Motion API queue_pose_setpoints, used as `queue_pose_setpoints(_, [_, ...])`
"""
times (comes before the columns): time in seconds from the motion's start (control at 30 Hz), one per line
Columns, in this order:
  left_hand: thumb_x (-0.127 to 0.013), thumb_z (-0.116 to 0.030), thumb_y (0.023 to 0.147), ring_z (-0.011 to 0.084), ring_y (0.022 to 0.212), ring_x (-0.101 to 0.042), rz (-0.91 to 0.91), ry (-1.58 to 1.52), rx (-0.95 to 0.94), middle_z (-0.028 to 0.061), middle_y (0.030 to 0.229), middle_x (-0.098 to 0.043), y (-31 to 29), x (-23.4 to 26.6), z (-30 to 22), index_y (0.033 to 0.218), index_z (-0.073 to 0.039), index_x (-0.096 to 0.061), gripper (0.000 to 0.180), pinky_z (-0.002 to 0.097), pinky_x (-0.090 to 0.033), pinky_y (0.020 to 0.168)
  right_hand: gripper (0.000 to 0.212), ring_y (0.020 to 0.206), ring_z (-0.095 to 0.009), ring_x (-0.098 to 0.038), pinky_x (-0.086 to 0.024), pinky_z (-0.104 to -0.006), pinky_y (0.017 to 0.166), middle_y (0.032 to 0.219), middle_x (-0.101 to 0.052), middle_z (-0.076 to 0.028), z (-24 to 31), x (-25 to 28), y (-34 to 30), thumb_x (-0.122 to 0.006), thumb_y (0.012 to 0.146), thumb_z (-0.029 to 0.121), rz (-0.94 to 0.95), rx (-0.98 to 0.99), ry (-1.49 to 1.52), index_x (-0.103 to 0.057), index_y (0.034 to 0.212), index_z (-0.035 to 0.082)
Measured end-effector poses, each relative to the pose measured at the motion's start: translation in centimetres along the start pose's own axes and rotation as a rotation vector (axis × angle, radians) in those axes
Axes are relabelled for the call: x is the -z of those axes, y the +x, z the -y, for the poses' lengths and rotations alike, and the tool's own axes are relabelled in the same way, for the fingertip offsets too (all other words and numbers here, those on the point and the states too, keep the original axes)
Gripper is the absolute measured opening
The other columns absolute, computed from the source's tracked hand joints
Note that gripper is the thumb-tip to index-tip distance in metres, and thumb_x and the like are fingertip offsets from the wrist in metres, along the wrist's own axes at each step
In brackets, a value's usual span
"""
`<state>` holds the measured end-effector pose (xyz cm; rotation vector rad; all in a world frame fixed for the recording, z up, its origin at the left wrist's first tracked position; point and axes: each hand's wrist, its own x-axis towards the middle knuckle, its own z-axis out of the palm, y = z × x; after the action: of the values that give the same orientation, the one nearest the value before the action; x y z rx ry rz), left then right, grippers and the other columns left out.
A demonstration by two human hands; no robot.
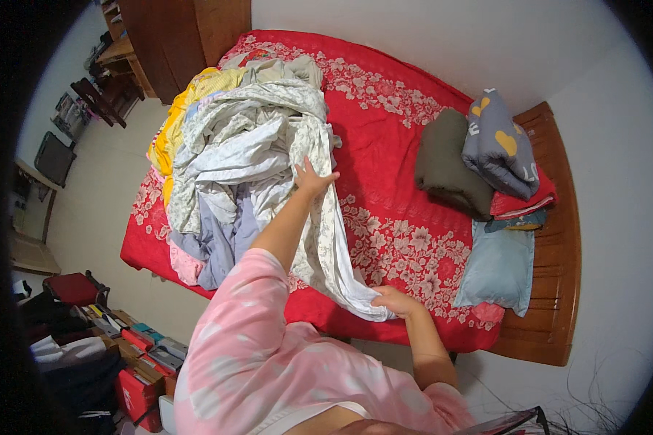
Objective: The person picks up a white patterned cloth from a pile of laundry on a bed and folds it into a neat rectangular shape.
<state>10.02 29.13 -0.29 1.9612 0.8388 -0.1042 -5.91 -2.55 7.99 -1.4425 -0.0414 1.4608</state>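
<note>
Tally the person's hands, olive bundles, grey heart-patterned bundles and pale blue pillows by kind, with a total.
Hands on the pale floral cloth: 2 (left hand, right hand)
Olive bundle: 1
Grey heart-patterned bundle: 1
Pale blue pillow: 1
Total: 5

Home, specifically a bedroom. Big bed (377, 163) fills the middle under a red floral sheet (406, 243), wooden headboard (564, 239) at 3 o'clock. Folded quilts (497, 148) at 2 o'clock, pale blue pillow (495, 268) between 3 and 4, heaped bedding (243, 156) at 10. Household furniture too: brown wooden cabinet (163, 43) at 11, dark chair (96, 103) farther out at 10. Stacked boxes (139, 395) at 8.
</note>
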Motion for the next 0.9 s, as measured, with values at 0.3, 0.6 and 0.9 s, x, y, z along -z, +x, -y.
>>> queue_pose_setpoints(0.3, [-0.042,-0.002,0.071,0.0302,0.084,-0.055,0.102,-0.664,-0.036,0.0213,0.096,-0.054,-1.1,-4.6,6.9,0.119,-0.009,-0.036,0.049,0.0348,-0.044,0.072,0.039,0.090,-0.022,-0.055,-0.043,-0.0314,0.080,0.101,-0.055,-0.013,-2.3,2.6,-3.4,-0.045,0.073,0.002,-0.345,0.100,0.376,-0.045,0.112,-0.004])
queue_pose_setpoints(0.6, [-0.046,-0.007,0.072,0.0349,0.097,-0.049,0.219,-0.314,-0.515,0.0233,0.102,-0.052,-19.4,-5.0,2.5,0.115,0.001,-0.039,0.045,0.0359,-0.038,0.085,0.045,0.112,-0.026,-0.039,-0.030,-0.0399,0.095,0.118,-0.045,-0.013,1.8,2.8,4.0,-0.034,0.089,0.033,-0.203,0.409,0.861,-0.033,0.121,0.001])
queue_pose_setpoints(0.9, [-0.054,-0.021,0.076,0.0327,0.082,-0.052,0.787,0.218,-0.905,0.0207,0.088,-0.053,-22.8,0.4,5.8,0.092,-0.001,-0.053,0.026,0.0391,-0.041,0.070,0.059,0.090,-0.023,-0.054,-0.046,-0.0314,0.075,0.106,-0.050,-0.015,2.2,0.6,10.0,-0.047,0.067,-0.007,-0.122,0.118,0.426,-0.036,0.123,0.008])
